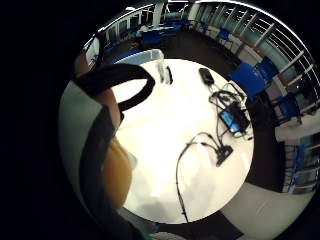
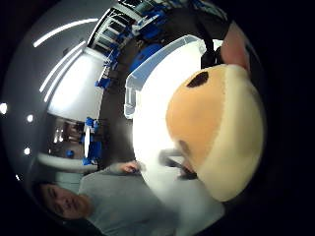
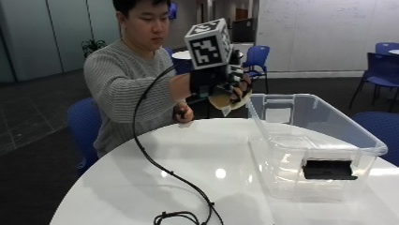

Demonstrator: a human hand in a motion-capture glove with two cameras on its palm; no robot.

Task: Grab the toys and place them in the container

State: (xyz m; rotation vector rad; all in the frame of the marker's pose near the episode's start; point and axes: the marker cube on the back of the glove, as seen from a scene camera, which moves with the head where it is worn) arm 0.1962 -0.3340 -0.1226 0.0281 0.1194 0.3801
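In the outside view, the right hand [image 3: 223, 86] was raised above the white tabletop [image 3: 187, 164], its fingers curled around a tan toy [image 3: 225, 101], just beside the near rim of the clear bin [image 3: 312, 140]. The bare left hand [image 3: 182, 114] rested at the tabletop's far edge, apparently holding something small and dark.

The thumb-side palm view was largely filled by the toy [image 2: 216, 128], orange and cream with a dark spot, held close against the palm, the bin [image 2: 147, 73] beyond it.

From the little-finger side, the toy [image 1: 116, 172] showed at the palm's edge, above the tabletop [image 1: 165, 145].
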